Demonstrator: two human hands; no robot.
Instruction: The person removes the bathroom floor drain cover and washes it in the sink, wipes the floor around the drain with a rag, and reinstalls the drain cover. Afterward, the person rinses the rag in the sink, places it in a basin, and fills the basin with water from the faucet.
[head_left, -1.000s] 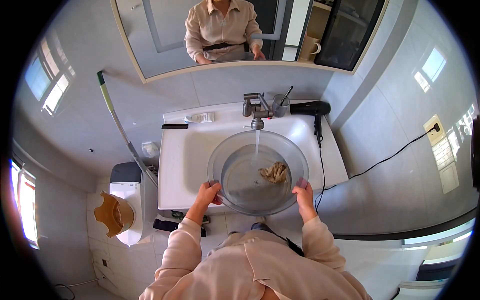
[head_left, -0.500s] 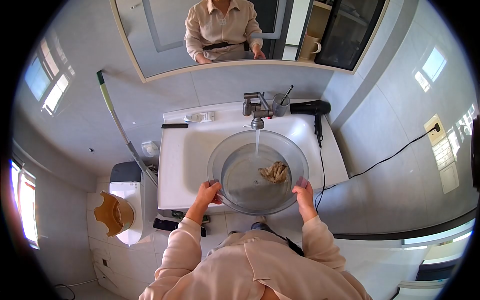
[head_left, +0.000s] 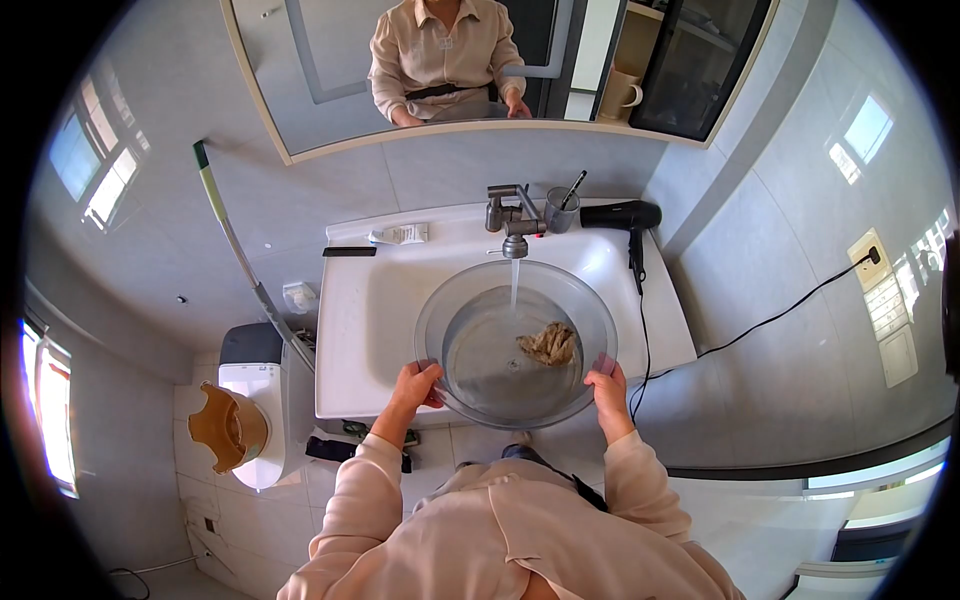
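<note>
A clear round basin (head_left: 470, 392) rests over the white sink, its near side reaching to the sink's front edge. My left hand (head_left: 417, 385) grips the basin's rim at the near left, and my right hand (head_left: 606, 388) grips it at the near right. Water runs from the grey faucet (head_left: 515, 240) into the basin. A crumpled brown cloth-like bundle (head_left: 548, 344) lies inside, right of the stream; its exact kind I cannot tell.
On the sink (head_left: 345, 350) back ledge are a white tube (head_left: 400, 234), a black comb-like strip (head_left: 349, 252), a cup (head_left: 561, 212) and a black hair dryer (head_left: 620, 215) whose cord runs to a wall socket (head_left: 872, 257). A brown bin-like container (head_left: 228, 428) and a long pole (head_left: 235, 245) stand left.
</note>
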